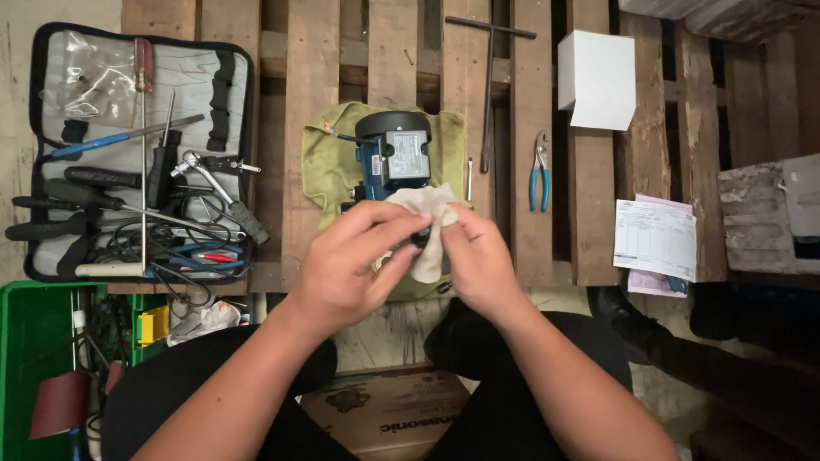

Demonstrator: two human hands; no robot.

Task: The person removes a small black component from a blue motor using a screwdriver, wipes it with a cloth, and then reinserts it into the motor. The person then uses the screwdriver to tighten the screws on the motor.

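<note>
My left hand (350, 265) and my right hand (478, 260) meet in front of me, both closed around a crumpled off-white rag (424, 213). The rag hides whatever small part lies inside it. Just beyond the hands stands a blue electric pump motor (393, 155) with a black end cap and a grey terminal box. It rests on a yellow-green cloth (320, 166) spread over a wooden pallet (299, 102).
An open tool case (60, 60) with screwdrivers, a wrench and cables lies at the left. A T-handle wrench (489, 85), blue-handled pliers (539, 175), a white box (598, 77) and paper forms (656, 239) lie to the right. A green crate (34, 341) and a cardboard box (384, 414) are near my legs.
</note>
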